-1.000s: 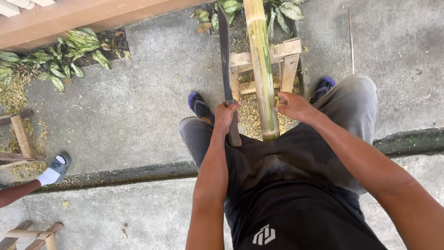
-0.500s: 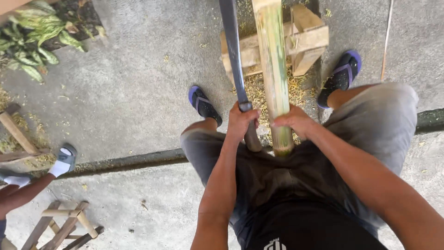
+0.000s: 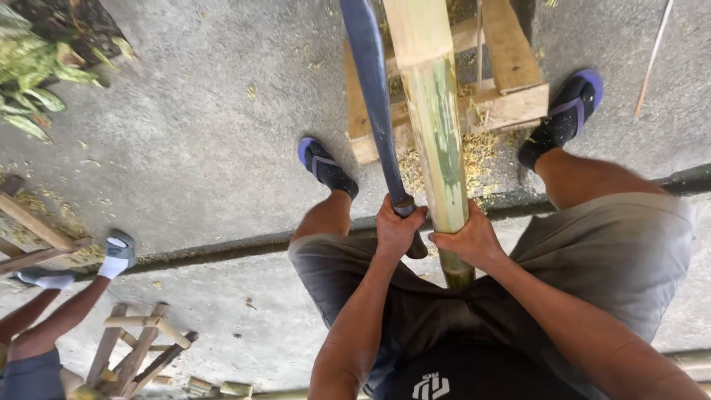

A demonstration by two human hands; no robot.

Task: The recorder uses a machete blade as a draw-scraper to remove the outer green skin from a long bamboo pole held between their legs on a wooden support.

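Concrete floor; left hand (image 3: 398, 231) fisted around machete (image 3: 376, 104), right hand (image 3: 472, 241) gripping adjacent bamboo pole (image 3: 433, 118).

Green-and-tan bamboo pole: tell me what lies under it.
Under the green-and-tan bamboo pole sits a rough wooden frame on the grey concrete ground, with pale shavings scattered about it. The pole hides the frame's middle, and the right hand covers the pole's lower end.

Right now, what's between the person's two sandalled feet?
Head view: the long dark blade, the bamboo pole and the wooden stand with shavings, between left foot and right foot.
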